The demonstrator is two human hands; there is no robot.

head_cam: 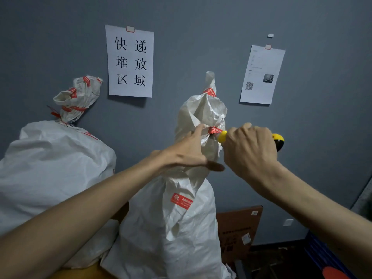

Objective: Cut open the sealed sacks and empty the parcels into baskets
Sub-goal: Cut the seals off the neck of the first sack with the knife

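Woven sack (177, 218) neck bunched; yellow cutter (222, 136) at red tie (214, 130).

single head-worn wide-angle view, facing a grey wall (201, 21) close up, hands near the lens
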